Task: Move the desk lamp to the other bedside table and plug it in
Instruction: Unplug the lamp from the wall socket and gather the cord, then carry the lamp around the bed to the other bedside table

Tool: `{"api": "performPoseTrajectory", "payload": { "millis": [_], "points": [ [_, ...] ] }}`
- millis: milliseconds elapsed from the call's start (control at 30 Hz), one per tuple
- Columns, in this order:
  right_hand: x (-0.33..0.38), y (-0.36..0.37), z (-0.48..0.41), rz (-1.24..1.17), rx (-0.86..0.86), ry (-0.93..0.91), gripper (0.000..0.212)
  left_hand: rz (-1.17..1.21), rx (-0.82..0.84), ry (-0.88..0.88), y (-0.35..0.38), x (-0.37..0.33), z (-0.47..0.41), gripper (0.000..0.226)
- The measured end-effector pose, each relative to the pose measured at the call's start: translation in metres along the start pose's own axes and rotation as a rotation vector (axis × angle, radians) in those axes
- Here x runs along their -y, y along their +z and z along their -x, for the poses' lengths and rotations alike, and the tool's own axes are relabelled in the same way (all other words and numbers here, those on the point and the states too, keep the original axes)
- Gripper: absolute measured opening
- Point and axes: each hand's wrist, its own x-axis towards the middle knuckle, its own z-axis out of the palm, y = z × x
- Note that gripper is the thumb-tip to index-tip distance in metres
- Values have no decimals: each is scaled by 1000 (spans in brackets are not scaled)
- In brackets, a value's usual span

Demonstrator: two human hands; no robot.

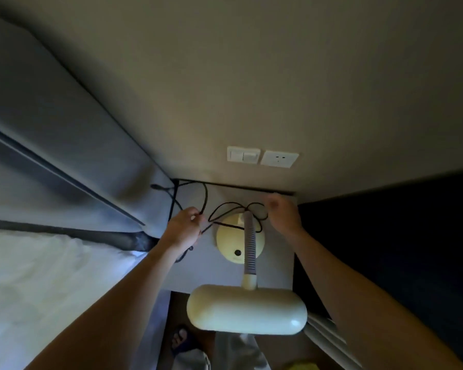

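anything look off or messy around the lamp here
The lamp's black cord lies in tangled loops over the base and bedside table, both hands working it. The wall outlet is empty.

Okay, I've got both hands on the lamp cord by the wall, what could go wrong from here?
1. The thin black cord loops around the ribbed grey gooseneck; pulling with the left hand or right hand may tip the cream desk lamp.
2. A cord section trails behind the grey bedside table and might snag short of the white wall socket.
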Motion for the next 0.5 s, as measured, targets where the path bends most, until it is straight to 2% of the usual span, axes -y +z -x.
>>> {"api": "performPoseTrajectory", "payload": {
  "millis": [67, 133, 167, 267, 333, 400, 500],
  "points": [
    [-19, 5, -26, -16, 104, 107, 26, -22, 49, -41, 11, 7, -3, 13],
    [-20, 14, -33, -135, 182, 207, 21, 89, 156, -119, 27, 4, 6, 18],
    [-19, 20, -36, -177, 223, 217, 19, 116, 205, -117, 37, -1, 9, 25],
    [-14, 39, -40, -203, 352, 182, 23, -3, 302, -34, 71, -10, 13, 51],
    [-15, 51, -42, -146, 358, 146, 28, -66, 308, -9, 89, -12, 8, 62],
    [-21, 61, -46, -134, 352, 123, 28, -61, 301, 14, 99, -10, 3, 61],
    [-22, 57, -35, -190, 412, 134, 19, -111, 245, -22, 101, -1, -2, 40]
  ]
}}
